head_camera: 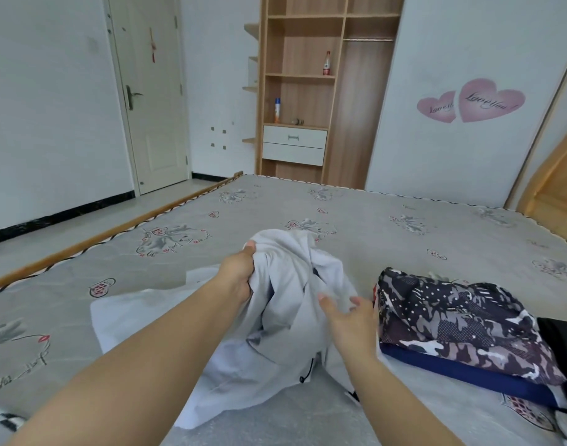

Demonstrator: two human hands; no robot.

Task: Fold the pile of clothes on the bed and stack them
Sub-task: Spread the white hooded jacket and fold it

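A pale grey hooded garment (288,304) is bunched up in front of me, lifted off the grey patterned bed (372,226). My left hand (240,272) grips a fold of it near the top. My right hand (349,317) reaches toward its right side with fingers spread and relaxed, touching or just short of the cloth. A white garment (137,313) lies flat on the bed under my left arm. To the right lies a camouflage-print garment (462,320) on top of a navy piece (468,371).
A black item (562,346) shows at the right edge. A checked cloth (5,420) peeks in at the lower left. The bed's wooden edge (114,233) runs along the left. A wooden wardrobe with shelves (311,91) and a door (153,91) stand beyond.
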